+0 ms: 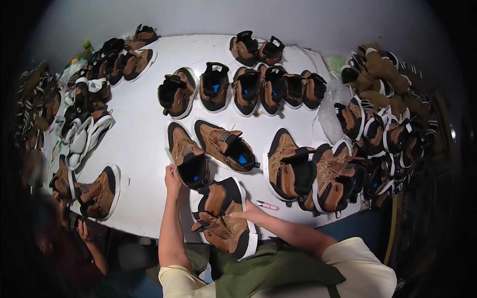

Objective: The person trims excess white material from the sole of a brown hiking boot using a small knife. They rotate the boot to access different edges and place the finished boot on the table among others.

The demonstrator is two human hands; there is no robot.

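Note:
Near the table's front edge, a brown-and-black lace-up shoe [229, 232] with a white sole lies tilted in my right hand [251, 213], the fingers closed on its side. At the edge of another brown shoe [184, 149], standing on the table with its opening toward me, my left hand [172, 178] is closed; part of its fingers is hidden by the shoe. Beside that one stands a third shoe [226, 145], with a blue patch inside. A pair of pink-handled thread snips [268, 204] lies just right of my right hand.
On the white table [134, 124] several brown-and-black shoes [246, 89] stand in a row farther back. More shoes [323, 174] crowd the right, by a heap [392, 99] at the edge. At the left are another pile [82, 99] and a co-worker's hand [84, 230] near two shoes [97, 193].

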